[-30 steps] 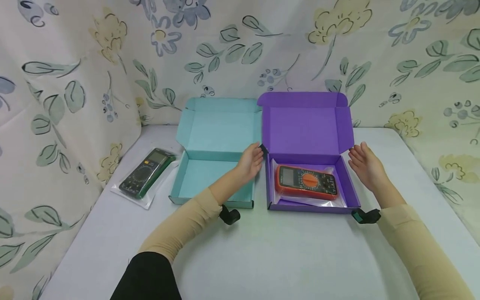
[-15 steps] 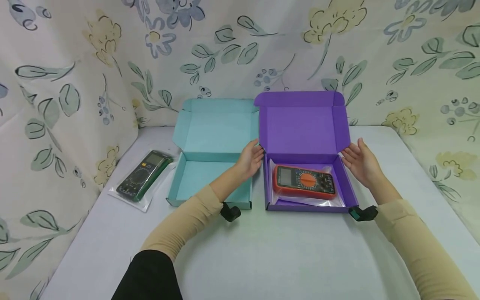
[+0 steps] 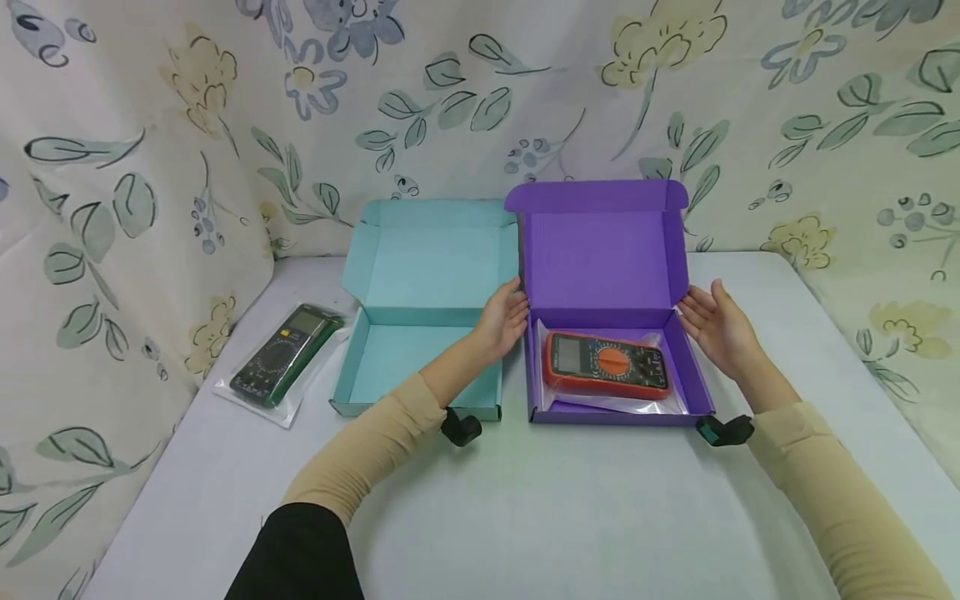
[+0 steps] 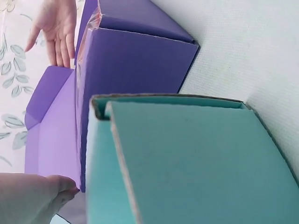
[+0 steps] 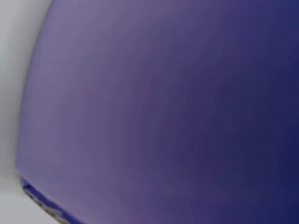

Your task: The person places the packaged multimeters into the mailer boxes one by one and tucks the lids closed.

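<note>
The purple box [image 3: 600,258] stands with its lid raised, its inside facing me. In it lies an orange-red multimeter [image 3: 609,365] in a clear plastic bag. My left hand [image 3: 501,323] reaches over the teal box [image 3: 412,358] to the purple box's left back corner. In the left wrist view its fingertips touch that corner near the lid's fold. On the far side my right hand [image 3: 718,329], fingers extended, rests its fingertips against the lid's right side flap [image 3: 677,258]. Purple cardboard fills the right wrist view, where no fingers show.
The teal box's lid also stands raised, close beside the purple lid. At left, a black and green multimeter [image 3: 285,354] lies bagged on the white table [image 3: 600,517]. A floral curtain [image 3: 450,125] hangs behind the boxes.
My right hand has moved slightly left onto the purple lid's right flap, which now leans further inward. The left hand has barely moved. The whole head view has shifted a little.
</note>
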